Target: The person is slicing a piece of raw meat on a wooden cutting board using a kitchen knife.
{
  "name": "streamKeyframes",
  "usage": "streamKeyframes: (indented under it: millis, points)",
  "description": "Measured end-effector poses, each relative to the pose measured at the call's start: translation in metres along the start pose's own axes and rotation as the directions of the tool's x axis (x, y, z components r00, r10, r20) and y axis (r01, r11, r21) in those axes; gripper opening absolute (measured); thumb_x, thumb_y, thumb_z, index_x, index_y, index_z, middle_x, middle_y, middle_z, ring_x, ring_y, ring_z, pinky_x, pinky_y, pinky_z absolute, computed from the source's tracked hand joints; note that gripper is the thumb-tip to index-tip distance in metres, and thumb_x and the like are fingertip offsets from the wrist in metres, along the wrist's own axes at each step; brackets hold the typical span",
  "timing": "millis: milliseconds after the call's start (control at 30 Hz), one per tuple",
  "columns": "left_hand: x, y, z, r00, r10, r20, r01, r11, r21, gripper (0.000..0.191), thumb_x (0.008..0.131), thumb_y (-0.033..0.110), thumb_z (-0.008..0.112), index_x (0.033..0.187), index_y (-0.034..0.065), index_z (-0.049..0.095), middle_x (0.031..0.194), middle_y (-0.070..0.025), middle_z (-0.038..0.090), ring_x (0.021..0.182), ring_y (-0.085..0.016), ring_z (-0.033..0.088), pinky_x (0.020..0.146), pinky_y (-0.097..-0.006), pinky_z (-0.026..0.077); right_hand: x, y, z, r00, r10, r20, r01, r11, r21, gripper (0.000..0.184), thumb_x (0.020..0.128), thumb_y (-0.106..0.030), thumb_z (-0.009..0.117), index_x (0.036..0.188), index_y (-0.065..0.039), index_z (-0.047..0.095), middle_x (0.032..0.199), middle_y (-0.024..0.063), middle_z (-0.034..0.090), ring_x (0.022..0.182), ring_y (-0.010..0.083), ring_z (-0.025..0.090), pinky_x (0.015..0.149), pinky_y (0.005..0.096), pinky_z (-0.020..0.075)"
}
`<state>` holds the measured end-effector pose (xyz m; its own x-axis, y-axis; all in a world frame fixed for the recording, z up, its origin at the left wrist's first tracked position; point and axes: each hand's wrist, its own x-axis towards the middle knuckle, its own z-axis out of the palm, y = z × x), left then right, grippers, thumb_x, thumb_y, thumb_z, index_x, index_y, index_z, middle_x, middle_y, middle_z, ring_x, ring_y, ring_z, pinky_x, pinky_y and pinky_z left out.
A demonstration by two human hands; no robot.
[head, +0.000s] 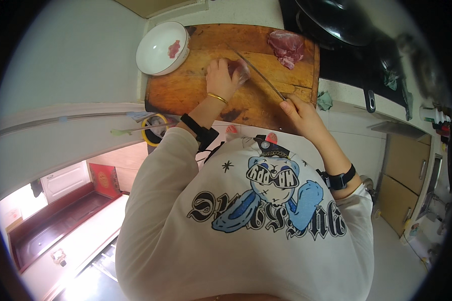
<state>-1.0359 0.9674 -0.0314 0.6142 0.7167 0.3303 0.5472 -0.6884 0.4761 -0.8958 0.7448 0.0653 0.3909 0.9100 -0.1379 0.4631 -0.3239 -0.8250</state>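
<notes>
My left hand (221, 78) presses on a piece of raw meat (242, 70) on the wooden cutting board (184, 90), with its fingers covering part of the piece. In my right hand (300, 113) is the handle of a knife, which my fingers hide. The knife blade (261, 75) slants up and left over the board, just right of the meat; whether it touches the piece I cannot tell. A larger chunk of raw meat (286, 47) lies at the board's far right. At the far left corner stands a white bowl (154, 49) with a small meat slice (174, 49) inside.
A black cooktop (339, 66) with a dark wok (339, 19) adjoins the board on the right. A crumpled green cloth or bag (324, 101) sits by the board's right edge. A wall (75, 56) rises at left, above a yellow-rimmed bin (156, 129).
</notes>
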Motion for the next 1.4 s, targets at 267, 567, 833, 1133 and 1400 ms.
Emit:
streamKeyframes:
  millis: [267,567,833,1133,1400]
  points:
    - [-0.029,0.007,0.000,0.999,0.005,0.046,-0.008,0.997,0.083,0.026,0.081,0.015,0.056,0.107,0.0124,0.060,0.116,-0.0171,0.047,0.105,-0.037,0.045,0.087,-0.0453,0.043,0.020,-0.020,-0.031,0.971,0.077,0.226,-0.056,0.994,-0.096,0.043,0.093,-0.041,0.051,0.100,0.001,0.061,0.087,0.0206,0.064,0.081,0.0356,0.062,0.073,0.0386,0.0468]
    - [-0.023,0.002,-0.011,0.991,0.091,0.094,-0.094,0.995,0.033,0.032,0.077,0.014,0.057,0.109,0.0124,0.060,0.120,-0.0170,0.046,0.114,-0.039,0.041,0.094,-0.0445,0.043,0.022,-0.040,-0.028,0.965,0.093,0.245,-0.039,0.976,-0.216,0.046,0.093,-0.041,0.052,0.103,0.003,0.060,0.089,0.0200,0.065,0.085,0.0350,0.063,0.076,0.0376,0.0482]
    - [-0.022,-0.001,-0.011,0.984,0.162,0.072,-0.158,0.986,-0.058,0.031,0.072,0.011,0.060,0.103,0.0102,0.060,0.120,-0.0163,0.047,0.114,-0.039,0.041,0.096,-0.0438,0.041,0.039,-0.062,-0.034,0.872,0.307,0.381,-0.238,0.946,-0.220,0.053,0.094,-0.046,0.048,0.103,0.005,0.059,0.075,0.0163,0.061,0.072,0.0267,0.060,0.070,0.0356,0.0485]
    - [-0.016,-0.009,-0.010,0.981,0.187,0.049,-0.178,0.973,-0.147,0.029,0.070,0.008,0.059,0.099,0.0098,0.060,0.115,-0.0163,0.048,0.112,-0.037,0.042,0.096,-0.0436,0.040,0.080,-0.078,-0.028,0.737,0.491,0.465,-0.450,0.869,-0.204,0.061,0.093,-0.055,0.043,0.104,0.003,0.056,0.055,0.0025,0.046,0.039,0.0103,0.045,0.035,0.0243,0.0376]
    - [-0.014,-0.006,-0.012,0.983,0.173,0.054,-0.163,0.974,-0.155,0.027,0.072,0.011,0.062,0.100,0.0131,0.061,0.112,-0.0165,0.048,0.111,-0.038,0.042,0.095,-0.0439,0.041,0.115,-0.072,0.012,0.811,0.360,0.462,-0.372,0.926,-0.070,0.062,0.093,-0.055,0.043,0.101,0.006,0.055,0.048,0.0034,0.045,0.032,0.0122,0.043,0.035,0.0260,0.0349]
